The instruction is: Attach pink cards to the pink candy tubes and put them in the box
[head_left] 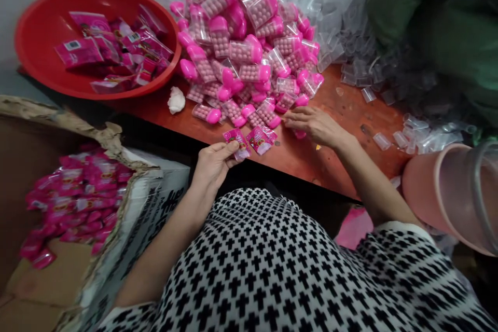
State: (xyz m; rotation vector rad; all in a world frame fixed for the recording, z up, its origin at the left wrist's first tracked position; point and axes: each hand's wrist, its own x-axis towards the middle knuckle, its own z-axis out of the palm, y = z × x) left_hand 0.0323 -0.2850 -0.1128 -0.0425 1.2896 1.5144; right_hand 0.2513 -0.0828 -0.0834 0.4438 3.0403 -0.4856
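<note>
Pink packet (pixel 243 152), thin, glossy and printed, sits above the near edge of the reddish surface (pixel 330 166), pinched between the thumb and fingers of the left hand (pixel 212 163). It is flat and roughly rectangular, its long axis slanting from far left to near right. Just to its right lies a second packet (pixel 262 140), also shiny. Beyond them rises a heap of containers (pixel 249 54), clear smooth plastic with rounded pink caps and little round beads inside, their long axes pointing every way. At the heap's near right edge, the right hand (pixel 317 124) reaches in with bent fingers; I cannot tell whether they grip anything. Far left, a smooth red bowl (pixel 99 94) holds crinkled pink packs (pixel 87 52).
</note>
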